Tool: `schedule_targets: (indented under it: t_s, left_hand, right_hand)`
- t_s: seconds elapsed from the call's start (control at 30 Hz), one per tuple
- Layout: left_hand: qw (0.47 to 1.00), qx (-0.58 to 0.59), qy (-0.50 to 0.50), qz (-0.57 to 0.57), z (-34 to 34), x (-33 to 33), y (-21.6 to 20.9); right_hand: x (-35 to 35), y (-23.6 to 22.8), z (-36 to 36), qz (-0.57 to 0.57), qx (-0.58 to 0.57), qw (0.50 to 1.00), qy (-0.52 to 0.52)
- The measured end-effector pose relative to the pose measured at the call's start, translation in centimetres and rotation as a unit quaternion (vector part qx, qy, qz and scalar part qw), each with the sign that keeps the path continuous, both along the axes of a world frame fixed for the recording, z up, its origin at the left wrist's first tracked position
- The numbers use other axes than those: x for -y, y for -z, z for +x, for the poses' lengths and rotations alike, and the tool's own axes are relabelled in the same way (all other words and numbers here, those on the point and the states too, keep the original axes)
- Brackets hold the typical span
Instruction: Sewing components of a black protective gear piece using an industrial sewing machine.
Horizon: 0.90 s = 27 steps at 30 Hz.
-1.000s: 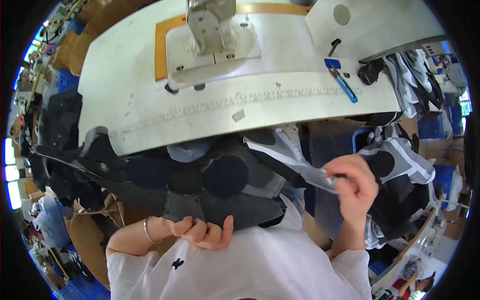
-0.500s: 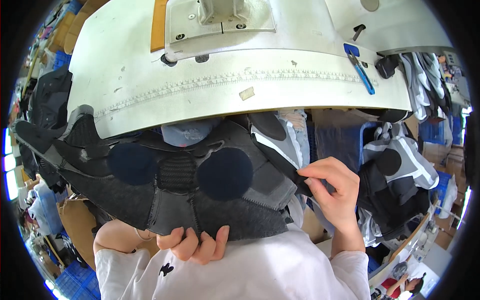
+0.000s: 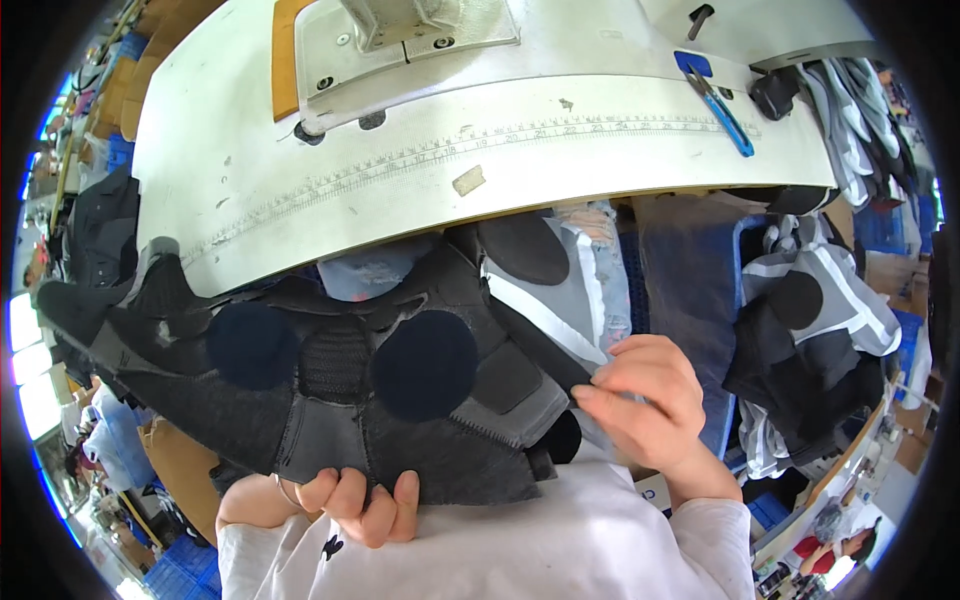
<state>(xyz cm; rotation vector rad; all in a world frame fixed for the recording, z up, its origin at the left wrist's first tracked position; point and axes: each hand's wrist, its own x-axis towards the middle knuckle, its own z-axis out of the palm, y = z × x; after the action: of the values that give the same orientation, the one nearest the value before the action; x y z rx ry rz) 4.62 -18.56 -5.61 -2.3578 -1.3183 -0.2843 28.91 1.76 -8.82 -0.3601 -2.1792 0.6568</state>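
Note:
A large stitched black and dark grey fabric piece (image 3: 320, 430) lies across my lap below the table edge. Two dark blue round patches sit on it, with a ribbed panel between them. Its lower edge is in my left hand (image 3: 365, 505), whose fingers curl over the front; the thumb is hidden. At the right end, my right hand (image 3: 650, 405) pinches the black edge of a grey, white and black fabric piece (image 3: 545, 310). That piece bears a black oval patch and partly lies under the big one.
Ahead stands a white table (image 3: 400, 190) with a printed ruler scale and a metal machine base (image 3: 400, 60). A blue cutter (image 3: 725, 115) lies at its right. To the right, similar fabric pieces (image 3: 810, 320) are heaped by a blue bin (image 3: 735, 290). Another person (image 3: 835, 550) shows far right.
My right hand has shifted slightly left and down, with the grey and white piece showing more. The table appears tilted and moved left in the picture. My left hand keeps its hold.

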Motion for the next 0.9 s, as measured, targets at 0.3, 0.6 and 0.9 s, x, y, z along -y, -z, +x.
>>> schedule_targets:
  t_s: [0.3, 0.6, 0.9]
  left_hand:
    - [0.981, 0.024, -0.160, -0.110, 2.0, 0.4, -1.2]
    - [0.986, 0.094, -0.129, -0.040, 1.8, 1.7, 1.5]
    - [0.984, 0.118, -0.128, -0.027, 2.1, 2.3, 2.1]
  right_hand:
    - [2.8, -0.4, -2.6, 0.027, -0.069, 0.997, -0.018]
    - [3.4, -0.2, -2.3, 0.016, -0.067, 0.996, -0.063]
    - [0.9, 0.0, -2.3, -0.116, -0.029, 0.985, -0.124]
